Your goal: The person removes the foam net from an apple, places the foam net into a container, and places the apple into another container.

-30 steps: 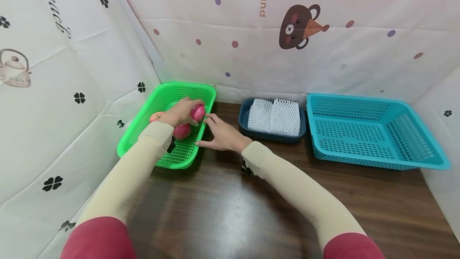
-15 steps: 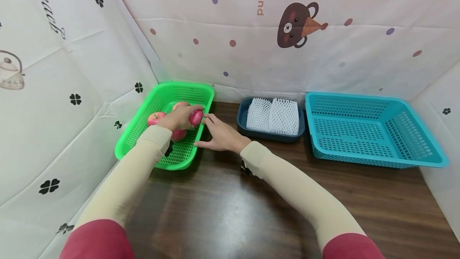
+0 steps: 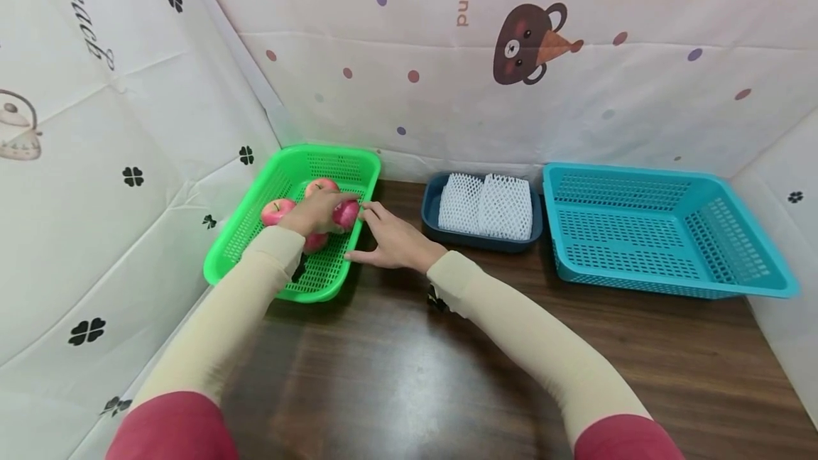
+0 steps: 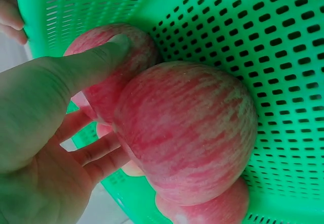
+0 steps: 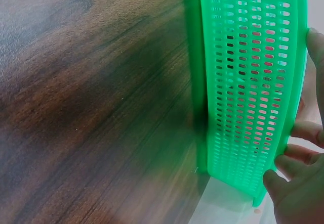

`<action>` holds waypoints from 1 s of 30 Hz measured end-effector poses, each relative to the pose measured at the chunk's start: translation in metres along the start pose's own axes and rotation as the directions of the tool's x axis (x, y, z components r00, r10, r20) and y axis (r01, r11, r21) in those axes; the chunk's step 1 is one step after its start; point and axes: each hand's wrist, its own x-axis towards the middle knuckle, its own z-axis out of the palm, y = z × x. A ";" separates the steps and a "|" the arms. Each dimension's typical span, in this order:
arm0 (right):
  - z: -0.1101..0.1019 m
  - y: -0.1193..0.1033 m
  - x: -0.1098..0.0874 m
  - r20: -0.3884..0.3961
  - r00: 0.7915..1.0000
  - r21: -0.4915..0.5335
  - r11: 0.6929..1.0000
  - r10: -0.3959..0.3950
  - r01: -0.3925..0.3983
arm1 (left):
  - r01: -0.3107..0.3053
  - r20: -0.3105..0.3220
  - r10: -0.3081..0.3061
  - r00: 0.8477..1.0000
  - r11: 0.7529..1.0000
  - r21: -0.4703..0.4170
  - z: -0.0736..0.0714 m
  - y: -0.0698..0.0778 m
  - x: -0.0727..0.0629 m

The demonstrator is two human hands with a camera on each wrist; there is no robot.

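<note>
My left hand point(image 3: 317, 212) reaches into the green basket point(image 3: 216, 268) and holds a red apple point(image 3: 346, 214) close by the basket's right wall. In the left wrist view, the thumb lies across this apple point(image 4: 139, 57), and the other fingers are partly hidden behind the fruit. Another striped apple point(image 4: 187, 133) fills the middle of that view. More apples sit around the hand: one at the left point(image 3: 277, 211), one behind point(image 3: 322, 186), one in front point(image 3: 315, 243), partly covered. My right hand point(image 3: 402, 240) touches the basket's right rim with spread fingertips and thumb.
A dark blue tray point(image 3: 482, 240) with white foam net sleeves point(image 3: 507, 208) stands right of the green basket. Farther right is a turquoise basket point(image 3: 645, 236). Printed white sheets point(image 3: 409, 112) wall the back and sides of the brown wooden table point(image 3: 409, 368).
My left hand has lowered the held apple slightly, down and to the left in the basket, and the apple behind has come into view. The right hand stays at the rim.
</note>
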 end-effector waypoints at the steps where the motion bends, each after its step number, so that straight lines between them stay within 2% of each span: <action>1: -0.001 0.000 0.000 0.000 1.000 0.002 1.000 0.002 -0.002 | 0.001 -0.003 -0.001 1.000 1.000 -0.002 0.000 0.000 -0.001; 11: -0.001 -0.004 -0.001 0.000 1.000 0.005 1.000 0.007 -0.007 | 0.053 0.006 -0.052 0.999 0.997 -0.061 -0.004 0.000 -0.006; 15: 0.000 -0.004 -0.002 0.006 1.000 0.014 1.000 0.015 -0.015 | 0.037 -0.017 -0.038 0.999 0.996 -0.078 -0.006 -0.002 -0.008; 20: 0.000 -0.004 -0.002 0.011 1.000 0.015 1.000 0.027 -0.027 | -0.007 -0.050 0.005 0.999 0.999 -0.041 -0.006 -0.005 -0.010; 30: -0.001 -0.008 -0.002 0.034 0.998 -0.014 0.999 0.043 -0.043 | -0.004 -0.068 0.000 0.998 0.999 -0.052 -0.004 -0.012 -0.015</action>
